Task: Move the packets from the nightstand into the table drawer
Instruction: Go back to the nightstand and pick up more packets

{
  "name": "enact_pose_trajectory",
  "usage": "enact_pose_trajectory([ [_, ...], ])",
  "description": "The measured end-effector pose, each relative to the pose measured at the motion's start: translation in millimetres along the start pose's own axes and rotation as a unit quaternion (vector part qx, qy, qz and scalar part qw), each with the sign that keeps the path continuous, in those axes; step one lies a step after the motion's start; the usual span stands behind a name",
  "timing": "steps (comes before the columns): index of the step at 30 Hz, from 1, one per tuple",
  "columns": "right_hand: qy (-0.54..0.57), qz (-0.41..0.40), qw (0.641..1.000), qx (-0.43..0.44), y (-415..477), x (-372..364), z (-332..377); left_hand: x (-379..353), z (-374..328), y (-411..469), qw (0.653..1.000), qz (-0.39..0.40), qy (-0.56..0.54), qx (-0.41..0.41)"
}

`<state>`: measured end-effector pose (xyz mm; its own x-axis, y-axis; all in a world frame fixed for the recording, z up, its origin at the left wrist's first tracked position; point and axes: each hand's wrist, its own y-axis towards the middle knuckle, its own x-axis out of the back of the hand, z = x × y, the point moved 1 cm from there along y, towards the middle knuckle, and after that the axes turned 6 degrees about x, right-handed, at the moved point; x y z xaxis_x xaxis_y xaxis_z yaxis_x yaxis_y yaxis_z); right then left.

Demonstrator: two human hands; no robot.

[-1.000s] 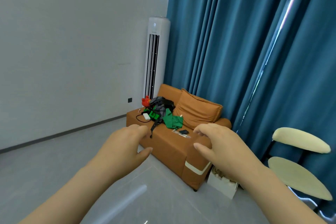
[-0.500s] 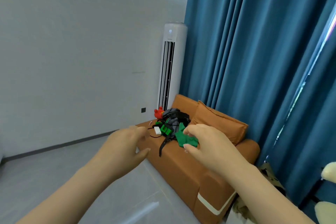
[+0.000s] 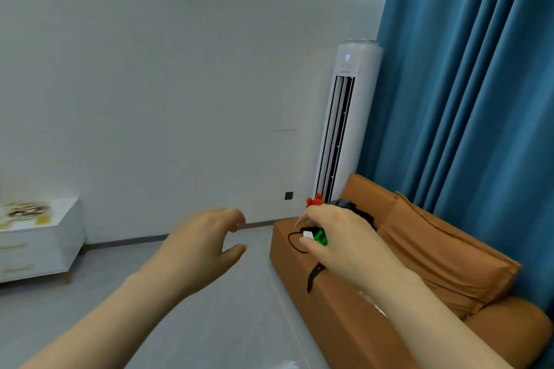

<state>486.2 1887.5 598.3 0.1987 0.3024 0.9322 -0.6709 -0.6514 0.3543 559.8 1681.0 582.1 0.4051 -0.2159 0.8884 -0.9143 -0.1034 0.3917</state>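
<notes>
A white nightstand (image 3: 45, 249) with two drawers stands at the far left against the wall. Several yellowish packets (image 3: 25, 210) lie on its top, blurred. My left hand (image 3: 204, 246) hangs in the air at mid-frame, fingers loosely curled, holding nothing. My right hand (image 3: 338, 240) is raised beside it, also loosely curled and empty, in front of the sofa's left end. Both hands are well to the right of the nightstand. No table drawer is in view.
An orange sofa (image 3: 434, 272) with a cushion fills the lower right, with a red toy (image 3: 314, 200), green item (image 3: 321, 237) and black cable on it. A white tower air conditioner (image 3: 344, 117) stands by the blue curtain (image 3: 467, 93). Grey floor lies ahead.
The view has swung left: the sofa slid to the right and the nightstand with packets came into sight at the left. Both hands stay raised and empty.
</notes>
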Motion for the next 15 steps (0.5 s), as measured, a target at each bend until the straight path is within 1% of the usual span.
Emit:
enact_pose_trajectory([
  [8, -0.001, 0.012, 0.999, 0.040, 136, -32, -35, -22, 69, 115, 0.999, -0.024, 0.002, 0.035],
  [15, 0.011, 0.034, 0.998, 0.057, 252, -79, -56, -48, 142, 203, 0.997, -0.023, -0.002, 0.078],
])
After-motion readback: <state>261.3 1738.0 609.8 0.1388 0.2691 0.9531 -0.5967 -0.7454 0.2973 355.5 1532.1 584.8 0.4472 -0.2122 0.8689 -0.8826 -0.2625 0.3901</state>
